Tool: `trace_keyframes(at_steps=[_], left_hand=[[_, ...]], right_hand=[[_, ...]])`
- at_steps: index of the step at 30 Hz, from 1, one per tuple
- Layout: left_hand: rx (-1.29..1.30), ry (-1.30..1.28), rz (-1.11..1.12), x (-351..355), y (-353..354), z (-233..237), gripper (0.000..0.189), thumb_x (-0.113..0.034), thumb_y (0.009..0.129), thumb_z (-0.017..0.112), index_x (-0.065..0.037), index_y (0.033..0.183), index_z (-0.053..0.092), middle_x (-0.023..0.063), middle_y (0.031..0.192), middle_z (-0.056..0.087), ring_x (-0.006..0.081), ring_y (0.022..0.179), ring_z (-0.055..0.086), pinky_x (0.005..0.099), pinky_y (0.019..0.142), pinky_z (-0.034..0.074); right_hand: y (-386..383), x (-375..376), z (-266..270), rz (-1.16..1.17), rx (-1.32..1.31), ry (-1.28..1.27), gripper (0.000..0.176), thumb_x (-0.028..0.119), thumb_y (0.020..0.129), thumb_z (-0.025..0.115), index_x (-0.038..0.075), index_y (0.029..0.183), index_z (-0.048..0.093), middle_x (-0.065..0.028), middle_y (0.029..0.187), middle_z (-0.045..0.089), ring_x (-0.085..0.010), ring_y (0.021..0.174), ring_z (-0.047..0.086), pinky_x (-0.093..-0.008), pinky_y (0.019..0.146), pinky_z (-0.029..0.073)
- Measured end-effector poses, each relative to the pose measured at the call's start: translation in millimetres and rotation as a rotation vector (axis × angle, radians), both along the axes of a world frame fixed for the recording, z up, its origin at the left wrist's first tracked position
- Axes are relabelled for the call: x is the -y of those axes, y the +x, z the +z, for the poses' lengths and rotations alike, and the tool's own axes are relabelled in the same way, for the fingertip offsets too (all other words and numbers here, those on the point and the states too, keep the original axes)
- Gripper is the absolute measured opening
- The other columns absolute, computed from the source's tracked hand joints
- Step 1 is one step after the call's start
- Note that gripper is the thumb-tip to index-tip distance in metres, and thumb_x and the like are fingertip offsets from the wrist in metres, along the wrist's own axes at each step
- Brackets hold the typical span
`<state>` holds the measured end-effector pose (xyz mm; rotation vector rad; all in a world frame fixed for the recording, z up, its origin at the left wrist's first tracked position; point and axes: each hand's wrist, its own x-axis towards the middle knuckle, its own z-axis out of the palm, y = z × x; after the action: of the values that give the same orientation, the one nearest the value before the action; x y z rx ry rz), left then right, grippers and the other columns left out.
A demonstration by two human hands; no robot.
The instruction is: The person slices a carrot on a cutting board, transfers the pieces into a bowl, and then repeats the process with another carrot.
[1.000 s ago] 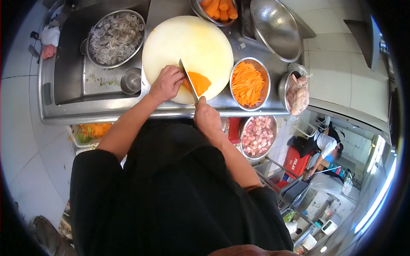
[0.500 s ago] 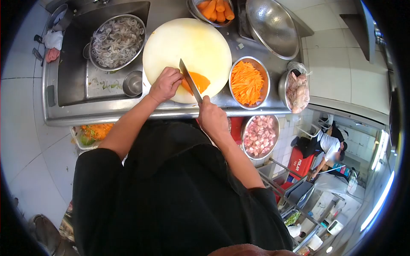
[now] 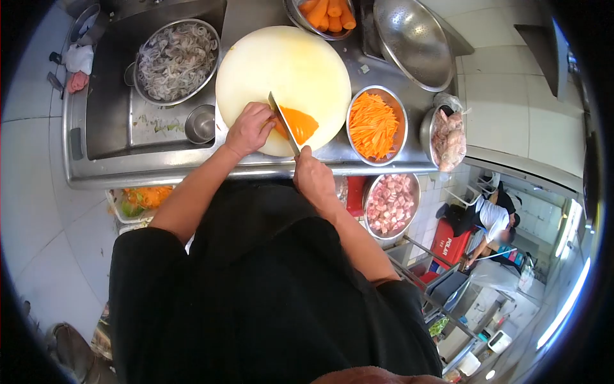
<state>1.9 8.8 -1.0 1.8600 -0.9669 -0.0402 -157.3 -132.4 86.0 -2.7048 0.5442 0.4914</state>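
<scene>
My right hand (image 3: 314,178) is wrapped round the handle of a kitchen knife (image 3: 283,120), its blade slanting up and left over the round cutting board (image 3: 281,57). Thin orange carrot slices (image 3: 300,126) lie fanned out to the right of the blade. Left of it, my left hand (image 3: 251,128) presses with bent fingers on the remaining carrot, which the fingers and blade mostly hide. Beside the board on the right stands a metal bowl of carrot strips (image 3: 374,127).
Behind the board is a bowl of whole carrots (image 3: 329,16). A large colander (image 3: 414,41) leans at the back right, near bagged meat (image 3: 449,137). In the sink (image 3: 112,121) sits a bowl of greyish strips (image 3: 178,62). Diced meat (image 3: 391,203) stands below the counter edge. Another person (image 3: 492,221) bends at far right.
The knife has shifted slightly left across the carrot, and more orange slices show to its right. My left hand stays on the carrot. The whole view has shifted a little.
</scene>
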Motion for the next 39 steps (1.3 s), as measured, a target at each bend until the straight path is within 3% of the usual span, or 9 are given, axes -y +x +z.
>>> trace_keyframes(at_steps=[4, 7, 12, 21, 28, 33, 39], left_hand=[[-0.003, -0.027, 0.021, 1, -1, -3, 0.014, -0.004, 0.089, 0.07, 0.0, 0.103, 0.068, 0.016, 0.106, 0.065, 0.0374, 0.106, 0.061, 0.0434, 0.095, 0.051], [0.01, -0.012, 0.015, 0, 1, -4, 0.014, -0.003, 0.089, 0.071, 0.0, 0.102, 0.068, 0.0156, 0.106, 0.066, 0.0369, 0.106, 0.061, 0.0431, 0.095, 0.051], [0.006, -0.007, 0.011, 2, 1, -2, 0.014, -0.002, 0.088, 0.07, 0.0, 0.102, 0.068, 0.0158, 0.105, 0.066, 0.0369, 0.105, 0.061, 0.043, 0.094, 0.051], [-0.022, 0.006, 0.073, 0, 0, -5, 0.01, -0.002, 0.089, 0.07, -0.001, 0.099, 0.068, 0.0142, 0.102, 0.066, 0.0362, 0.102, 0.062, 0.0428, 0.091, 0.052], [-0.005, -0.017, 0.064, 0, 2, -7, 0.01, -0.001, 0.089, 0.068, -0.001, 0.099, 0.069, 0.0143, 0.103, 0.067, 0.0359, 0.101, 0.063, 0.0422, 0.091, 0.052], [0.008, -0.027, 0.069, 2, 2, -5, 0.01, -0.001, 0.089, 0.068, 0.0, 0.099, 0.069, 0.0145, 0.104, 0.067, 0.0362, 0.102, 0.063, 0.0425, 0.091, 0.052], [0.043, 0.006, 0.092, 1, 1, -6, 0.008, -0.003, 0.088, 0.071, -0.002, 0.096, 0.068, 0.0128, 0.099, 0.068, 0.0355, 0.101, 0.064, 0.0429, 0.09, 0.051]], right_hand=[[2, 0, 13, 0.016, 0.019, -0.012, 0.016, 0.009, 0.1, 0.048, -0.004, 0.107, 0.055, -0.0278, 0.082, 0.073, -0.0457, 0.077, 0.074, -0.0545, 0.071, 0.059], [5, -1, 55, 0.016, 0.005, 0.005, 0.014, 0.009, 0.1, 0.048, -0.003, 0.105, 0.055, -0.0276, 0.081, 0.073, -0.046, 0.076, 0.074, -0.054, 0.07, 0.059], [-11, 0, 66, 0.028, -0.007, -0.017, 0.013, 0.007, 0.099, 0.048, -0.003, 0.104, 0.054, -0.0277, 0.079, 0.072, -0.0472, 0.075, 0.073, -0.0544, 0.07, 0.058], [-1, 2, 4, 0.007, 0.002, 0.031, 0.014, 0.006, 0.098, 0.049, -0.004, 0.107, 0.054, -0.0284, 0.082, 0.073, -0.0466, 0.079, 0.074, -0.0557, 0.072, 0.058], [4, 2, 58, 0.044, -0.004, -0.012, 0.012, 0.009, 0.099, 0.051, -0.002, 0.103, 0.055, -0.0271, 0.078, 0.072, -0.0441, 0.075, 0.074, -0.0539, 0.069, 0.059], [-8, 2, 66, 0.047, -0.027, -0.03, 0.015, 0.01, 0.1, 0.05, -0.003, 0.103, 0.055, -0.0268, 0.076, 0.072, -0.0447, 0.074, 0.074, -0.0552, 0.068, 0.058], [-11, 2, 5, 0.012, -0.008, 0.041, 0.019, 0.014, 0.102, 0.05, -0.004, 0.108, 0.055, -0.0276, 0.08, 0.073, -0.046, 0.076, 0.073, -0.0554, 0.069, 0.058]])
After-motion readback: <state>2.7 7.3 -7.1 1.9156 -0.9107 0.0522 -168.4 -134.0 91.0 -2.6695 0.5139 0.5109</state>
